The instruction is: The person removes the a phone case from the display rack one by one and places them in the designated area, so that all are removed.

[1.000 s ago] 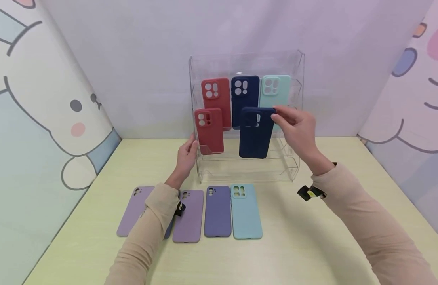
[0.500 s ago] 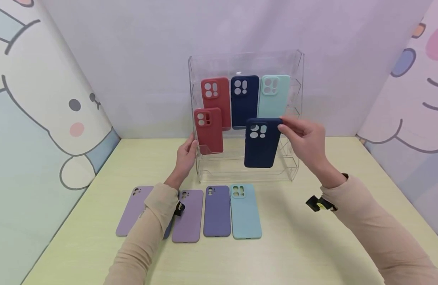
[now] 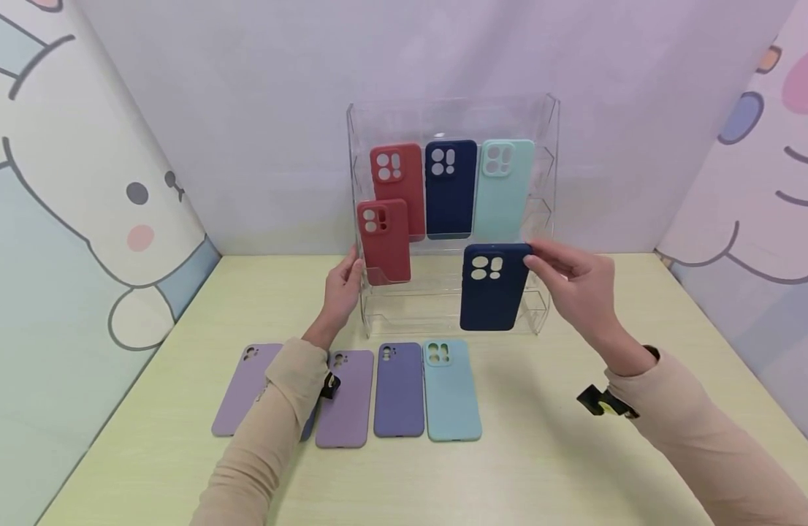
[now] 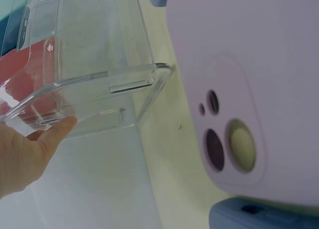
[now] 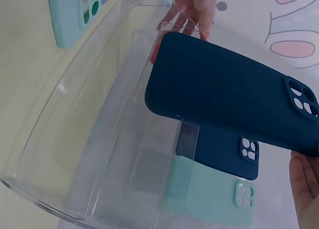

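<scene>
**Q:** What frames the scene?

**A:** A pale backdrop (image 3: 272, 153) spans the rear, flanked by cartoon-printed panels (image 3: 82, 161). A light-yellow bench (image 3: 542, 467) fills the foreground.

**Q:** And at center?

**A:** A clear tiered rack (image 3: 435, 270) stands upright on the bench, facing a person in beige sleeves (image 3: 706, 438).

**Q:** Where are the hands?

**A:** The left hand (image 3: 341, 292) touches the rack's left side; whether its fingers curl around the edge, I cannot tell. The right hand (image 3: 578, 288) pinches a navy phone case (image 3: 491, 303) by its upper right corner, between thumb and fingers. The case hangs upright, clear of the bench, before the rack's lower right section.

**Q:** The other cases?

**A:** Along the rack's upper row, from left: a red case (image 3: 404, 191), a dark blue case (image 3: 450, 204) and a mint case (image 3: 502, 204). A second red case (image 3: 387, 252) sits one tier below, at left. Lying on the bench are two lilac cases (image 3: 348, 409), a violet case (image 3: 399, 398), a turquoise case (image 3: 453, 398) and a bluish one (image 3: 307, 429), mostly hidden by the left sleeve.

**Q:** Smallest detail?

**A:** Camera openings (image 3: 479, 261), four in the pinched case.
</scene>
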Demonstrator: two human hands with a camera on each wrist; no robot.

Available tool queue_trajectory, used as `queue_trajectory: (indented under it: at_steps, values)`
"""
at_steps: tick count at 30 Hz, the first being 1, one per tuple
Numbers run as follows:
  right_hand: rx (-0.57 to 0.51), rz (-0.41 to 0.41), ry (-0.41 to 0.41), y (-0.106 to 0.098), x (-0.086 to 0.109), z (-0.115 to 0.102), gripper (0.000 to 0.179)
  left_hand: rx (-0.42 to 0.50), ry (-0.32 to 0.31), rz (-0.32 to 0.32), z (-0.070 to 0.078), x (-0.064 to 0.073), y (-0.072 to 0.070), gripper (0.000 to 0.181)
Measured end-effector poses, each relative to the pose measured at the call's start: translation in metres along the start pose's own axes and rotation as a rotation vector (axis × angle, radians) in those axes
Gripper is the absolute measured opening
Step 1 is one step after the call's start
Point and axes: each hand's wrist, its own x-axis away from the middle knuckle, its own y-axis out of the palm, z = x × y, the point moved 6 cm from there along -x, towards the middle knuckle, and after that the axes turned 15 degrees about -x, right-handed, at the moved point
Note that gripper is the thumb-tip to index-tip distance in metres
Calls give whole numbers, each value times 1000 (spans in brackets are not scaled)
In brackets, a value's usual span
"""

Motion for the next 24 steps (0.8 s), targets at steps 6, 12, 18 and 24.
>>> queue_trajectory:
  at_steps: [6,12,18,24]
  values:
    - [25,6,14,-5,10,3,24,12,4,-2,0,1,0,43]
    - [19,17,28,-11,20,6,26,13,-6,3,0,1,1,43]
    - [45,13,52,-14,29,10,26,17,-12,7,-2,0,1,43]
    - [52,12,61,-18,38,16,26,24,17,1,-1,1,1,44]
